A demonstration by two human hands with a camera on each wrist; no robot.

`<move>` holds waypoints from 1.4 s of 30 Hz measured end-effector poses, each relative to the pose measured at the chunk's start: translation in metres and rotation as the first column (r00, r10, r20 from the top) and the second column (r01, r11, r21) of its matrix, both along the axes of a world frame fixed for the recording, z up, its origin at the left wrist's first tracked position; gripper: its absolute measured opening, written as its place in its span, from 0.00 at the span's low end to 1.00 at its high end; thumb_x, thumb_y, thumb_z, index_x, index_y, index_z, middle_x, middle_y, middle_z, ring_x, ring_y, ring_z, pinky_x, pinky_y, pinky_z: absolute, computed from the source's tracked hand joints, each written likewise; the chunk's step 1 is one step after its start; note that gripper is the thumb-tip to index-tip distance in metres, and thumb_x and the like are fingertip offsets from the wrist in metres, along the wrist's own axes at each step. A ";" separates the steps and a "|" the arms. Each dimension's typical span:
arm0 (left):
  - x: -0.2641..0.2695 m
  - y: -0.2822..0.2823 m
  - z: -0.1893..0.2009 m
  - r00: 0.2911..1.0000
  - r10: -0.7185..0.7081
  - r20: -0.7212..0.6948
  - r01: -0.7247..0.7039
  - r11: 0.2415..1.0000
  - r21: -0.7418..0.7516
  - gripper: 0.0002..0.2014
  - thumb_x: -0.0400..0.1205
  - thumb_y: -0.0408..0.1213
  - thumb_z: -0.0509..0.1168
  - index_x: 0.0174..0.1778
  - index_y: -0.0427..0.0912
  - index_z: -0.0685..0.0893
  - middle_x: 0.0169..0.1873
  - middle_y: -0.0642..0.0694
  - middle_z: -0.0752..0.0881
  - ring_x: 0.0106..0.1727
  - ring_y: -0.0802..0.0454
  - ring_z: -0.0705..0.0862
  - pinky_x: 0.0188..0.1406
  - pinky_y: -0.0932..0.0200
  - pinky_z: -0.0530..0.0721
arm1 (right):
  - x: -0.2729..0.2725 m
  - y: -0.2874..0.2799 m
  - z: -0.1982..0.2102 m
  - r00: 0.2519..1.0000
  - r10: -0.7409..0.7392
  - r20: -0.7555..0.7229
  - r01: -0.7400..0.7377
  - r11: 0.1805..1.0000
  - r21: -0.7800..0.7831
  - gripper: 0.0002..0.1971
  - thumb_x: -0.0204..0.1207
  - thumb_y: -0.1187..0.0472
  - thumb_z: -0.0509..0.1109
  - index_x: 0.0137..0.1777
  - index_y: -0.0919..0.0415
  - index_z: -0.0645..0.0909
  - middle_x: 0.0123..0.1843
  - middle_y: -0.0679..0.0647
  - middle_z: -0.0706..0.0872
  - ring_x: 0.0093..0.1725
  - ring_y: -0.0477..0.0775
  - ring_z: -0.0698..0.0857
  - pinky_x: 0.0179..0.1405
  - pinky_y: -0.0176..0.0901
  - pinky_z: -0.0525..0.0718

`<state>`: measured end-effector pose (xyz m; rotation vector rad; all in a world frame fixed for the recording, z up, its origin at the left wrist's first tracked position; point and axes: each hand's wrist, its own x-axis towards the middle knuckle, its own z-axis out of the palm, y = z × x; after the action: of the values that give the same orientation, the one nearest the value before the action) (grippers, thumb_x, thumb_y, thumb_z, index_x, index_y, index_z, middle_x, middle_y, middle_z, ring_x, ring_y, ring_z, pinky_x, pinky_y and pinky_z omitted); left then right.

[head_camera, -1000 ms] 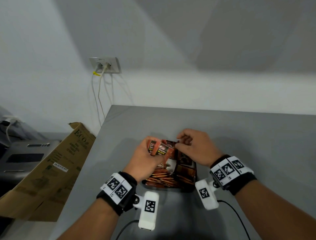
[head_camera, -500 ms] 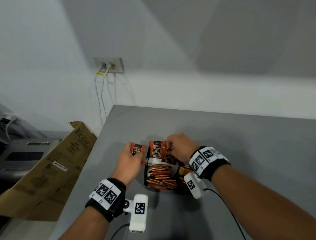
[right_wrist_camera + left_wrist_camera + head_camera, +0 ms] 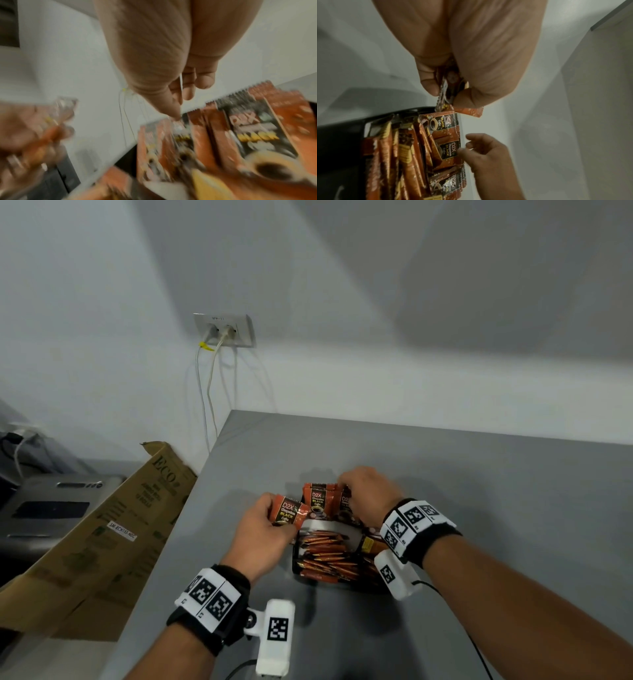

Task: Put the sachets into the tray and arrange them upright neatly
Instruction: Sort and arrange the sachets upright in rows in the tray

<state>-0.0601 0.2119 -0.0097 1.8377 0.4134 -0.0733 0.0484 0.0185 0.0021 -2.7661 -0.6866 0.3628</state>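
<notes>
A black tray (image 3: 296,571) sits near the table's front. Stick sachets lie flat in it, and orange D2X sachets (image 3: 320,501) stand upright along its far side. My left hand (image 3: 277,518) is just left of the tray and pinches a few orange sachets (image 3: 288,512) between thumb and fingers; the left wrist view shows this pinched bunch (image 3: 444,88). My right hand (image 3: 352,494) curls over the top edge of the upright row (image 3: 447,124), thumb and fingertips (image 3: 466,145) on the edge. The right wrist view is blurred.
The grey table (image 3: 479,491) meets a white wall at the back. Its left edge is close to my left hand. Beyond that edge lean a cardboard box (image 3: 113,529) and a grey machine (image 3: 51,501). Cables hang from a wall socket (image 3: 224,330).
My left hand has drawn left out of the tray, still holding its sachets. My right hand has shifted left onto the tops of the upright row.
</notes>
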 end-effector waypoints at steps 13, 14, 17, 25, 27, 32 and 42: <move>0.018 -0.019 0.010 0.999 -0.011 0.053 0.009 0.999 0.043 0.16 0.76 0.27 0.73 0.50 0.52 0.78 0.48 0.49 0.86 0.52 0.54 0.85 0.48 0.64 0.80 | -0.002 -0.007 0.031 0.993 -0.063 -0.098 0.085 0.969 0.230 0.08 0.74 0.66 0.75 0.49 0.52 0.87 0.43 0.47 0.92 0.43 0.46 0.90 0.49 0.44 0.89; 0.017 -0.016 0.008 0.999 -0.016 0.042 0.014 0.998 0.062 0.15 0.77 0.27 0.72 0.49 0.51 0.78 0.48 0.48 0.86 0.53 0.54 0.85 0.47 0.65 0.79 | 0.000 -0.010 0.024 0.991 -0.067 -0.112 0.085 0.983 0.166 0.09 0.75 0.67 0.74 0.48 0.51 0.85 0.43 0.47 0.91 0.43 0.47 0.89 0.47 0.46 0.90; 0.013 -0.009 0.002 0.999 -0.042 0.002 0.042 0.994 0.104 0.12 0.78 0.26 0.69 0.49 0.49 0.79 0.47 0.46 0.88 0.51 0.53 0.86 0.46 0.65 0.79 | -0.004 -0.012 0.007 0.992 -0.061 -0.110 0.065 0.998 0.028 0.09 0.77 0.69 0.71 0.48 0.53 0.82 0.48 0.50 0.87 0.45 0.51 0.86 0.41 0.43 0.84; 0.006 -0.006 -0.006 0.997 -0.076 -0.032 0.080 0.984 0.157 0.11 0.78 0.28 0.69 0.48 0.50 0.81 0.45 0.50 0.88 0.49 0.55 0.86 0.43 0.66 0.77 | -0.007 -0.011 -0.004 0.995 -0.064 -0.079 0.062 0.998 -0.022 0.08 0.77 0.71 0.69 0.47 0.57 0.79 0.49 0.56 0.86 0.45 0.57 0.85 0.44 0.47 0.84; 0.006 -0.008 -0.008 0.995 -0.091 -0.046 0.098 0.982 0.164 0.11 0.78 0.29 0.70 0.48 0.51 0.81 0.45 0.50 0.88 0.49 0.54 0.87 0.44 0.64 0.79 | -0.009 -0.012 -0.003 0.996 -0.062 -0.066 0.061 0.998 -0.011 0.09 0.77 0.70 0.69 0.43 0.55 0.76 0.48 0.56 0.85 0.45 0.57 0.85 0.47 0.50 0.86; 0.000 -0.008 -0.006 0.982 -0.180 -0.057 0.188 0.952 0.242 0.11 0.77 0.32 0.72 0.49 0.51 0.80 0.47 0.55 0.86 0.52 0.60 0.83 0.47 0.66 0.77 | -0.010 -0.024 0.005 0.992 -0.111 -0.053 0.116 0.988 0.104 0.03 0.76 0.60 0.73 0.48 0.55 0.83 0.49 0.50 0.84 0.48 0.52 0.84 0.50 0.48 0.87; 0.007 -0.027 -0.001 0.878 -0.454 -0.152 0.477 0.805 0.353 0.21 0.77 0.34 0.66 0.63 0.58 0.74 0.60 0.58 0.82 0.60 0.59 0.82 0.55 0.60 0.84 | -0.042 -0.056 0.017 0.930 0.044 -0.365 -0.096 0.987 -0.126 0.17 0.78 0.44 0.70 0.57 0.54 0.88 0.53 0.51 0.91 0.52 0.52 0.89 0.55 0.51 0.88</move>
<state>-0.0529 0.1853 -0.0108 2.2979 -0.0028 -0.4153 0.0068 -0.0371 0.0190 -2.6944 -0.6866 0.9435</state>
